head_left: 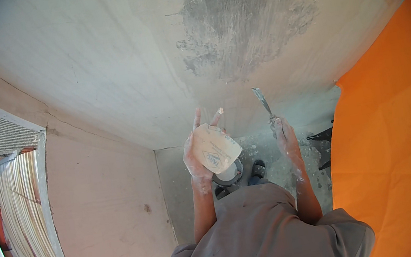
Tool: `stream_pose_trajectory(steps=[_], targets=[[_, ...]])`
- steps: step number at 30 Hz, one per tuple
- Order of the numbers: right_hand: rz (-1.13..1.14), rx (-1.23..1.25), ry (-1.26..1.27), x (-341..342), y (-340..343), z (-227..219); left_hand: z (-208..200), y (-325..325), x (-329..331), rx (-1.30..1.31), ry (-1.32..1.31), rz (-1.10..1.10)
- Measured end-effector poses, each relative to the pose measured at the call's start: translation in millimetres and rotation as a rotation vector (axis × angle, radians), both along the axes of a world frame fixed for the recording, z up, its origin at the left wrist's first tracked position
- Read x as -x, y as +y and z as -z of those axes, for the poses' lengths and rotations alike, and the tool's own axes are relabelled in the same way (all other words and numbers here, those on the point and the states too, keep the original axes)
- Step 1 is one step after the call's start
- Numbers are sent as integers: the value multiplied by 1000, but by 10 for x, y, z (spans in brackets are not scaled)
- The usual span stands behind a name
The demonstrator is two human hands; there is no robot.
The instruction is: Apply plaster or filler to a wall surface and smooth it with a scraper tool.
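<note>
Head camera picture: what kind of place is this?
Maybe a room being fixed up. The wall has a rough grey patch, the concrete floor has pale splatters, and the right hand holds a putty knife.

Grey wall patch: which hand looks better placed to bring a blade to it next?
Probably the right hand: it holds a scraper, its blade pointing toward the grey patch in this view. The left hand is occupied by a pale sheet.
</note>
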State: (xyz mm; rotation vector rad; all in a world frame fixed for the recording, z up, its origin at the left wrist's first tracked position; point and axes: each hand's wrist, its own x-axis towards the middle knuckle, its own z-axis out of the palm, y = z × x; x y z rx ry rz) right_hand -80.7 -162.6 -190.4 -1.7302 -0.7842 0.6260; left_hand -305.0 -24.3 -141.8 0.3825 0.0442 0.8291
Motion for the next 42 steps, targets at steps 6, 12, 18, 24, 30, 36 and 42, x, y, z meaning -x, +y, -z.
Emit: stream_pose_trajectory(steps=[6,12,18,24,30,36,42], targets=[[-186,242,-378,123,-23,58,147,-5,-78,141,-15,77],[-109,139,-413,514,-72,430,207,-141,-144,182,-17,138],[65,242,-244,249,26,798,253,-99,-242,147,40,168],[68,188,680,-598,-115,1203,352,67,-112,23,291,27],[79,-93,438,-876,-266,1261,478,272,27,-30,477,-21],[53,-379,487,-765,-52,431,0,631,-104,-144,480,-121],[12,-322,379,-1003,284,-524,-953,916,-262,-796,845,-524]])
